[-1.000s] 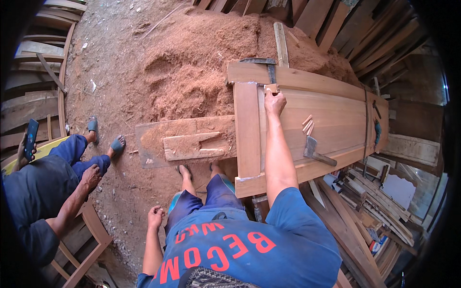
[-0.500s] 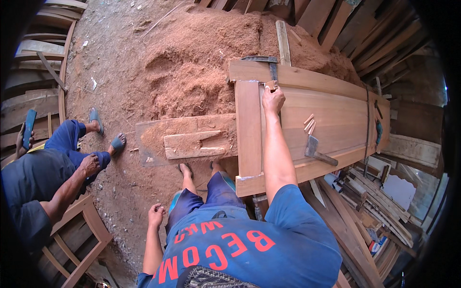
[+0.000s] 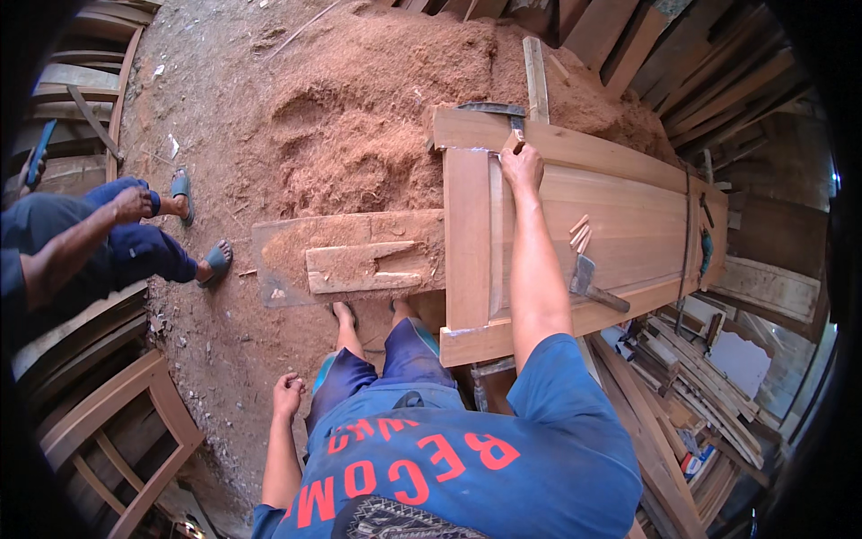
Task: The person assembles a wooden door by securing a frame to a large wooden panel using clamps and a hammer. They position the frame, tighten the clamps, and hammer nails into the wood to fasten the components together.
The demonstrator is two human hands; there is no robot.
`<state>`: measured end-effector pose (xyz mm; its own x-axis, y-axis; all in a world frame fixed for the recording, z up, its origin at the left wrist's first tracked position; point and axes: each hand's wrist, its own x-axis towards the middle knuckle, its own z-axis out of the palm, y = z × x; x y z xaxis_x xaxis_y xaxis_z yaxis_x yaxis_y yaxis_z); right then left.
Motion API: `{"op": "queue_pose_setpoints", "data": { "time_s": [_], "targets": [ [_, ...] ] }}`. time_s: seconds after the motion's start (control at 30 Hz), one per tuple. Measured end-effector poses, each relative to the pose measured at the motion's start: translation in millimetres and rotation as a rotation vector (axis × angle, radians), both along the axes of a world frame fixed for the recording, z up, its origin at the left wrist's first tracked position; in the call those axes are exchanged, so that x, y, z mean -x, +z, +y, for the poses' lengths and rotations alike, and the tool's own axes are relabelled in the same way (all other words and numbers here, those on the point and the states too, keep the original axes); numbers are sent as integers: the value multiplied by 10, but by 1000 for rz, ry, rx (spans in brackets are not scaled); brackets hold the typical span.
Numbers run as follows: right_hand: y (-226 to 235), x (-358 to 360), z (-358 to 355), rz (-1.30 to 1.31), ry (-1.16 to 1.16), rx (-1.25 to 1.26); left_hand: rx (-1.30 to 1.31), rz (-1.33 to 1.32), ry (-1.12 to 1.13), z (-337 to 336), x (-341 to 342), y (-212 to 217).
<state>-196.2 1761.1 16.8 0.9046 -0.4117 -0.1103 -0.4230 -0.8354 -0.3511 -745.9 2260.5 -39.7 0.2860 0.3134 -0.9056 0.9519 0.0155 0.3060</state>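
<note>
Reaching forward over a wooden panel door [image 3: 611,202], my right hand [image 3: 523,169] pinches a small wooden block [image 3: 514,141]. The block is right at the metal clamp [image 3: 518,121] on the door's far rail; whether they touch I cannot tell. Down by my thigh, my left hand [image 3: 287,393] hangs with its fingers curled, and what is in it, if anything, is hidden. On the door panel lie several short wooden pegs [image 3: 581,234] and a hammer [image 3: 585,277] with a wide metal head. White glue-like smears show at the door's joints.
A sawdust-covered board [image 3: 278,269] with a notched wood piece [image 3: 341,269] lies left of the door. Behind rises a sawdust heap [image 3: 359,108]. A person [image 3: 63,234] with a phone [image 3: 41,153] is at the left, above a wooden frame [image 3: 171,404]. Scrap timber [image 3: 709,404] fills the right.
My right hand has moved away from me with the block, up to the clamp. The person at left has shifted back toward the left edge.
</note>
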Motion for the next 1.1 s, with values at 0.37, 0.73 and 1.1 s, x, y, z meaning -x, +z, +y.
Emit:
{"op": "queue_pose_setpoints", "data": {
  "time_s": [0.37, 0.73, 1.1],
  "targets": [
    [-76, -180, 13, 52, 46, -82, 8, -20, -55, -52, -67, -116],
    [-236, 104, 113, -154, -202, -707, 2, -51, -46, -161, -97, -14],
    [-175, 292, 151, -257, -47, -456, 11, -35, 21, -55, 179, -59]
  ]
}}
